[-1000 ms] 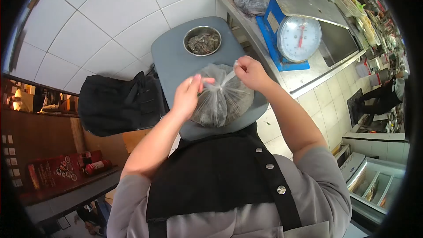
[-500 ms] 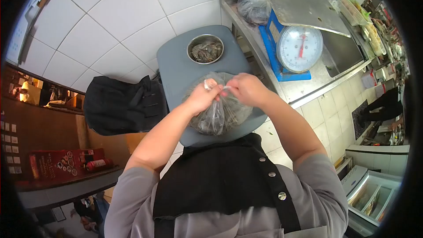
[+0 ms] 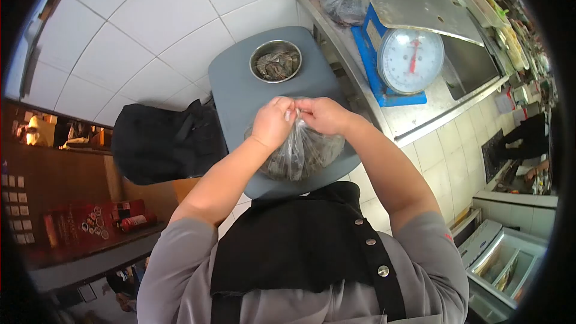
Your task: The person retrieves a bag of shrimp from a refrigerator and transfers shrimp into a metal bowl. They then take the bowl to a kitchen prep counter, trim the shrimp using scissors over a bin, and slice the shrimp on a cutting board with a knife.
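The plastic bag [image 3: 295,159] looked soft, slippery and weighty, best held at its twelve-o'clock neck [image 3: 298,121], where left hand [image 3: 274,122] and right hand [image 3: 324,116] both pinched it.

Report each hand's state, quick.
Left hand: closed, pinching the gathered top of the plastic bag.
Right hand: closed, pinching the same gathered top.

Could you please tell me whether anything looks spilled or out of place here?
Nothing looks spilled around the bag or metal bowl; only the metal sheet above the blue scale seems odd, jutting well past its dial.
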`<state>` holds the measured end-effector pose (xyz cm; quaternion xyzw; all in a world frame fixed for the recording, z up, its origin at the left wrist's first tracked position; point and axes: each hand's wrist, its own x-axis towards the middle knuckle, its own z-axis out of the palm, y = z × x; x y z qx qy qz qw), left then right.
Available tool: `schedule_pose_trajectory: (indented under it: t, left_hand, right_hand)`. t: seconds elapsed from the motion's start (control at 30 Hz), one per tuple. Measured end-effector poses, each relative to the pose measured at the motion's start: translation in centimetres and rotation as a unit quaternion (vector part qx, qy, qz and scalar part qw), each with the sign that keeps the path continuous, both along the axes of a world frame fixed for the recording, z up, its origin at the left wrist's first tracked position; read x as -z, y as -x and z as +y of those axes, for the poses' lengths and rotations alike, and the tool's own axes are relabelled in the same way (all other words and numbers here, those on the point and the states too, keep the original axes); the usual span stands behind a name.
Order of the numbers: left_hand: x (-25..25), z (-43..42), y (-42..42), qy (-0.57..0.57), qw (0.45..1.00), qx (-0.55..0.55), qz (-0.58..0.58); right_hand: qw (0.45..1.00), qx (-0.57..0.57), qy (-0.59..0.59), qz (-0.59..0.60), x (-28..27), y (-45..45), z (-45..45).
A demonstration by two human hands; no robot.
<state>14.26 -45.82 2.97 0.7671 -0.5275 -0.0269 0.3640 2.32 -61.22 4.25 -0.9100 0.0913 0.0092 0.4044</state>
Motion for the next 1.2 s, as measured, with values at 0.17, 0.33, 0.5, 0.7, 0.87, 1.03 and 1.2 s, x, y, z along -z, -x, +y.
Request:
schedule_pose_trajectory:
  t: [0.17,0.33,0.5,0.7,0.87,1.03,1.2]
  left_hand:
    - [-0.3,3.6,-0.5,-0.01,0.994,0.105,0.043]
    - [1.2,6.6,-2.1,-0.028,0.983,0.174,0.061]
    - [2.7,7.6,-4.8,0.0,0.973,0.198,0.121]
    - [0.6,8.7,-5.9,-0.016,0.965,0.259,0.046]
    - [-1.2,10.5,-8.3,-0.049,0.953,0.256,0.151]
    - [-2.9,12.3,-7.0,-0.069,0.924,0.311,0.212]
    - [-5.6,12.4,-0.6,-0.139,0.902,0.377,0.157]
  right_hand:
    - [0.986,-0.003,0.145,-0.079,1.5,0.5,0.3]
    - [0.973,0.084,0.205,-0.064,1.1,0.7,2.5]
    - [0.966,0.081,0.216,0.119,-2.8,0.4,8.9]
    - [0.913,0.15,0.323,0.2,-0.2,-1.3,12.0]
    - [0.923,0.259,0.27,0.093,-2.6,3.0,16.1]
    - [0.898,0.398,0.188,0.022,-2.8,11.1,22.8]
    - [0.819,0.569,0.071,-0.023,-0.3,19.5,31.2]
